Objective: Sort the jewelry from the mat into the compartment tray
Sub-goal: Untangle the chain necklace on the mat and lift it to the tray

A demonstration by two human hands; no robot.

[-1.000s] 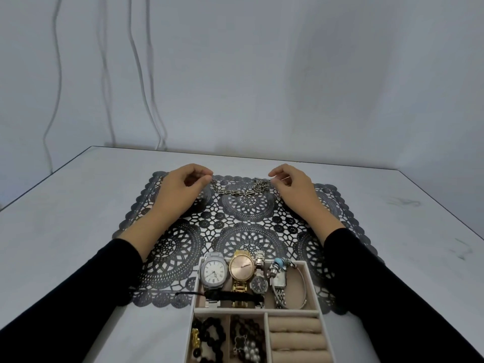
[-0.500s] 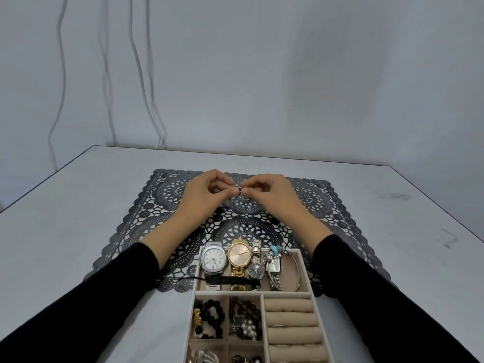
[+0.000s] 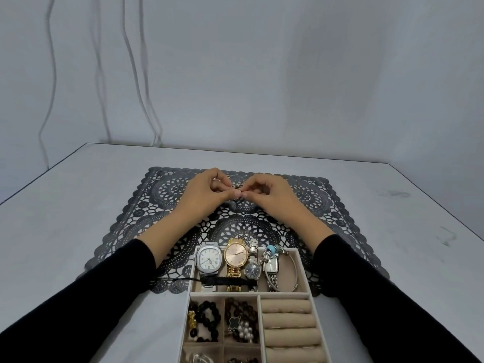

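Small metal piece (image 3: 237, 192), bunched up and too small to identify, pinched between both hands over the far centre of the mat (image 3: 157, 205); can't tell if it touches the mat. Left hand (image 3: 207, 192) has curled fingers, thumb and fingertips gripping the piece from its side. Right hand (image 3: 267, 195) does the same from the other side, fingertips of the two hands nearly meeting. Black sleeves on both arms. Compartment tray (image 3: 301, 271) sits at the near edge of the mat, partly overlapping it. Far compartment holds a silver watch (image 3: 208, 259), gold watch (image 3: 235, 255), two smaller watches, a bangle (image 3: 295, 268) and a black strap (image 3: 222, 281) laid across. Nearer compartments hold black bead bracelets (image 3: 205, 320); ring rolls (image 3: 288, 320) are on the right. Grey surface (image 3: 65, 205) under everything, cables (image 3: 141, 74) on the wall.
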